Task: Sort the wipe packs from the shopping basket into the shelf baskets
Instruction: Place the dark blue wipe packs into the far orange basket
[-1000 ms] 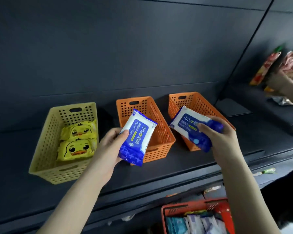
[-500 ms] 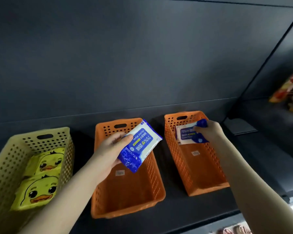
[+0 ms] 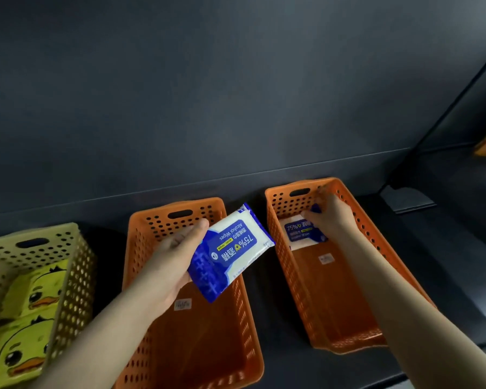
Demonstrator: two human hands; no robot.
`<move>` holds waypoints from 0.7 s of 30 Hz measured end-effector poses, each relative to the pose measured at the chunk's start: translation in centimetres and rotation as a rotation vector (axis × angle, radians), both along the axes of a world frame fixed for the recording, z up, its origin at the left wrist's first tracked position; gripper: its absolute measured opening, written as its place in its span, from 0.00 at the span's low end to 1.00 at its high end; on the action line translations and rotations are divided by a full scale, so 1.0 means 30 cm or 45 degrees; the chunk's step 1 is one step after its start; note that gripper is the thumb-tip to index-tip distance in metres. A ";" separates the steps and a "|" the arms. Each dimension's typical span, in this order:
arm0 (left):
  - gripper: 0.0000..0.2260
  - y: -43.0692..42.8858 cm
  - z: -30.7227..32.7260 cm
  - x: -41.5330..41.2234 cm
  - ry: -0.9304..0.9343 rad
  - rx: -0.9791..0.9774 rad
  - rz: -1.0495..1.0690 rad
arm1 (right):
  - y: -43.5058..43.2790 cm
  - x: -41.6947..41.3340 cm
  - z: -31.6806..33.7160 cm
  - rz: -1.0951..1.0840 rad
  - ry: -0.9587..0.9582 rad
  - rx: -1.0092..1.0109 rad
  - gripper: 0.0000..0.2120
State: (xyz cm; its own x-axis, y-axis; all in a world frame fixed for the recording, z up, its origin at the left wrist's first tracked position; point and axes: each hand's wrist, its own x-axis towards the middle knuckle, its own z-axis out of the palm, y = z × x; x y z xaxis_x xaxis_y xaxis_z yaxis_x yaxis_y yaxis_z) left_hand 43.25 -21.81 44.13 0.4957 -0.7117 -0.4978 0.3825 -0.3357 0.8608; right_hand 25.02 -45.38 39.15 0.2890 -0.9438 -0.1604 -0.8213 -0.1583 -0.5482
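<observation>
Wipe packs are partly sorted, as far as this view shows. Two duck-print wipe packs [image 3: 34,293] already lie in the yellow basket [image 3: 73,276] at the left end of the shelf [image 3: 278,318], one behind the other.

The right hand [image 3: 331,217] reaches into the right orange basket [image 3: 334,304] and sets a second alcohol wipe pack [image 3: 302,234] down at its far end, near the shelf's back edge. Its fingers are blurred, but the grip looks curled over the pack's far end, with a blue corner showing between them, so I judge this pack placed but not yet let go.

The left hand [image 3: 174,265] holds a blue alcohol wipe pack [image 3: 230,251] above the middle orange basket [image 3: 208,346], tilted, its right corner jutting over the gap towards the right basket. That grip is clamped on the pack, thumb on top and fingers beneath. The middle basket shows only a small label on its floor.

So one blue pack is nearly delivered and one is in the air. It probably belongs with its twin on the right. The shopping basket is out of view, so how many packs remain cannot be told.
</observation>
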 end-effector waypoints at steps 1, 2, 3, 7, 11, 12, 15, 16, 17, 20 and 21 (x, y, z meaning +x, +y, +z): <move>0.17 -0.008 -0.001 -0.003 0.001 0.008 -0.014 | 0.002 -0.007 0.033 0.011 0.028 -0.036 0.19; 0.18 -0.017 -0.001 -0.007 0.010 0.012 -0.027 | 0.007 -0.017 0.066 0.031 0.024 -0.067 0.17; 0.18 -0.027 0.003 -0.012 0.023 0.010 -0.038 | 0.014 -0.028 0.094 0.059 -0.010 -0.074 0.15; 0.13 -0.080 0.009 -0.042 0.056 -0.009 -0.085 | 0.098 -0.071 0.182 0.209 -0.451 0.469 0.14; 0.09 -0.127 0.005 -0.098 0.125 -0.085 -0.103 | 0.196 -0.074 0.213 0.270 -0.714 0.926 0.15; 0.07 -0.136 0.006 -0.115 0.144 -0.101 -0.119 | 0.214 -0.074 0.207 0.233 -0.768 0.953 0.15; 0.08 -0.155 -0.001 -0.160 0.089 -0.167 -0.243 | 0.229 -0.080 0.195 0.041 -1.061 1.055 0.11; 0.09 -0.161 -0.009 -0.166 -0.035 -0.199 -0.306 | 0.227 -0.089 0.205 0.013 -1.162 1.059 0.09; 0.09 -0.166 -0.015 -0.166 -0.248 -0.221 -0.371 | 0.212 -0.103 0.213 -0.007 -1.242 1.016 0.09; 0.16 -0.200 -0.040 -0.141 -1.074 -0.197 -0.488 | 0.127 -0.164 0.244 0.047 -1.147 0.612 0.09; 0.21 -0.214 -0.047 -0.129 -1.270 -0.165 -0.523 | 0.086 -0.187 0.253 0.158 -0.906 0.383 0.09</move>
State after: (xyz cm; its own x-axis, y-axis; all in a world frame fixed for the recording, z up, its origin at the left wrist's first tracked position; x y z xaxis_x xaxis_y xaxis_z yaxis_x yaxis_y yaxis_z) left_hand 39.37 -28.22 42.73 0.3472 -0.9337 0.0881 -0.6294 -0.1623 0.7599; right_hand 19.40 -42.81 46.75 0.5190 -0.8431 -0.1409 -0.2421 0.0131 -0.9702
